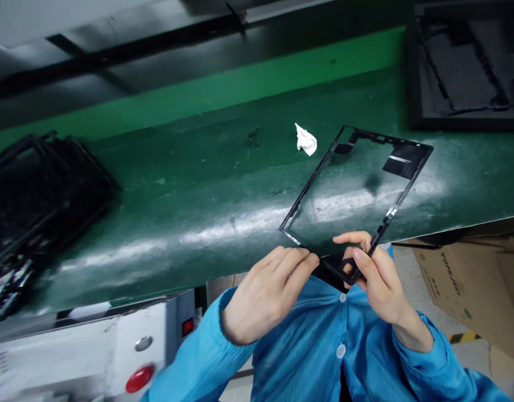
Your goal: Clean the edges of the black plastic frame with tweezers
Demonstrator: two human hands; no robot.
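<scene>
I hold a thin black rectangular frame (401, 195) up over the green conveyor belt (206, 190). My left hand (269, 293) pinches the frame's near edge with fingers pressed together. At the near right corner my right hand (376, 273) grips it, thumb on top and fingers curled round. The frame is open in the middle, with black tabs at its far corners. Both my sleeves are blue.
A crumpled white scrap (306, 139) lies on the belt beyond the frame. A pile of black frames (34, 201) sits at the left. A black foam tray (466, 67) holding another frame is at the far right. A cardboard box (474, 285) stands below right, a control panel with red button (138, 378) below left.
</scene>
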